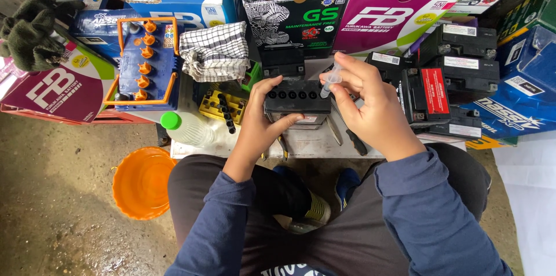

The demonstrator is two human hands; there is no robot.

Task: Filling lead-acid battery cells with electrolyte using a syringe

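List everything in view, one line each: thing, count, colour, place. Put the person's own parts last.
small battery: one, black, row of round holes on top, on the low table, front centre
syringe: one, clear, over the battery's right end
blue battery: one, blue with orange caps and orange frame, left
checked cloth: one, white and black, behind the table
bottle: one, white with green cap, lying at the table's left
yellow strip: one, yellow with black caps, left of the small battery
bowl: one, orange, on the floor, left
stacked batteries: several, black, right
cartons: many, purple, blue, black, at the back
left hand: steadies the small battery
right hand: holds the syringe
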